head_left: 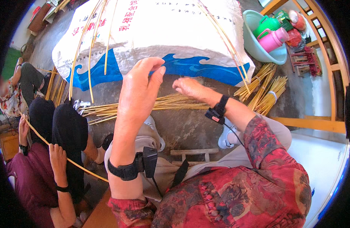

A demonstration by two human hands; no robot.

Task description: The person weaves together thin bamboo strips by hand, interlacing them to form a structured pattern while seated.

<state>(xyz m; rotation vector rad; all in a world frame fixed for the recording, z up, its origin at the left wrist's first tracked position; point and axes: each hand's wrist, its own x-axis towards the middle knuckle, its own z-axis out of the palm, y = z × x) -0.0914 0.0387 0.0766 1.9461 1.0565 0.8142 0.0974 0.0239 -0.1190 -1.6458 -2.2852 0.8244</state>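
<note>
My left hand [139, 89] is raised in front of me, its fingers curled over and the thumb tip close to the fingertips. To its right, my right hand [192, 89] is closed, with its bent fingers pointing toward the left one. The hands are apart. Anything pinched in either is too thin or hidden to make out. Beneath them a loose row of thin yellow canes [171, 103] lies on the floor. Just beyond is a white woven sack [159, 41] with a blue wave print, and a few long canes [92, 57] rest across it.
At the left, a seated person [34, 178] holds a long cane [74, 163] in both hands. Tied cane bundles [272, 95] lie at the right. Behind them stands a pale green basin [254, 47] with pink and green vacuum flasks. A small wooden stool [194, 152] is between my feet.
</note>
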